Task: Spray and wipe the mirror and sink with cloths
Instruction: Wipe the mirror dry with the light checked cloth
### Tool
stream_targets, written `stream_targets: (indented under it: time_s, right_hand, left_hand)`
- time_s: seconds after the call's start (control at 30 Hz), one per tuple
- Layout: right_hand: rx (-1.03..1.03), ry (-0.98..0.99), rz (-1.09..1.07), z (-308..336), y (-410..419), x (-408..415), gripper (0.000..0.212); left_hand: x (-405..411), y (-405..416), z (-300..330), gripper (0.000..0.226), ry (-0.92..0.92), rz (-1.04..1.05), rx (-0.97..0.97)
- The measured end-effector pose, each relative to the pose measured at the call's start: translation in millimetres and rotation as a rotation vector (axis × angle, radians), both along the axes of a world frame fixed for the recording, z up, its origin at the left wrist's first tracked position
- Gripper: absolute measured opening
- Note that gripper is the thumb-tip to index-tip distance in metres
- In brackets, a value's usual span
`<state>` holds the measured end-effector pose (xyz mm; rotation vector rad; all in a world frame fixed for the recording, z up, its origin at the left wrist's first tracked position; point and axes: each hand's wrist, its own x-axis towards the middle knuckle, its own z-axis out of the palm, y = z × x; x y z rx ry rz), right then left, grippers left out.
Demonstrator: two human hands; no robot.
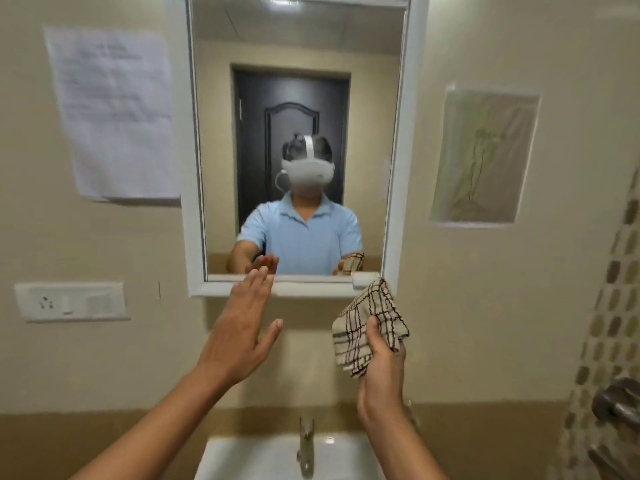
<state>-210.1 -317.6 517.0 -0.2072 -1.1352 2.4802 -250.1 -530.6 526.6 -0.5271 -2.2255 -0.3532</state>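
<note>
Two bare hands are up in front of the mirror. The left hand is flat and empty, its fingers straight and close together, the thumb out to the side. The fingertips point up at the bottom edge of the white mirror frame and look very near it; whether they touch it is hard to tell. The right hand grips a checked cloth, tan with dark brown lines. The cloth is bunched up, and it sticks up out of the fist, its long way running from the hand up to the lower right corner of the mirror. The white sink is low down, with a metal tap in the middle.
</note>
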Motion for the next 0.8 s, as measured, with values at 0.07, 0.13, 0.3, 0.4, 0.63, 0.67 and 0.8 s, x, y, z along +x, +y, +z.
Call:
stream_targets:
  time_s: [0.07, 0.13, 0.3, 0.4, 0.63, 0.67, 0.8]
  right_hand:
    - [0.037, 0.06, -0.046, 31.5, 3.3, -7.5, 0.057]
    - [0.091, 0.151, -0.104, 67.6, 2.7, -11.8, 0.032]
    - [0.297, 0.502, -0.405, 145.9, -2.3, -37.0, 0.035]
    - [0.518, 0.65, -0.566, 193.1, -3.0, -54.2, 0.05]
    - [1.24, 0.45, -0.976, 289.5, -1.3, -113.0, 0.085]
    - [1.336, 0.379, -1.015, 297.1, -3.8, -120.9, 0.089]
    - [1.493, 0.239, -1.058, 313.7, -20.5, -137.2, 0.092]
  left_hand:
    - [-7.8, -1.3, 26.4, 0.074, 0.054, 0.03, -0.006]
    - [-13.1, -2.9, 54.4, 0.076, 0.105, 0.043, -0.004]
    - [-26.4, -10.6, 121.1, 0.076, 0.223, 0.123, -0.027]
    - [-38.7, -21.0, 162.5, 0.078, 0.293, 0.19, -0.023]
    - [-57.2, -67.2, 253.6, 0.078, 0.441, 0.355, -0.04]
    - [-60.2, -75.3, 262.7, 0.077, 0.445, 0.365, -0.024]
    - [-74.4, -105.0, 285.7, 0.07, 0.458, 0.397, -0.029]
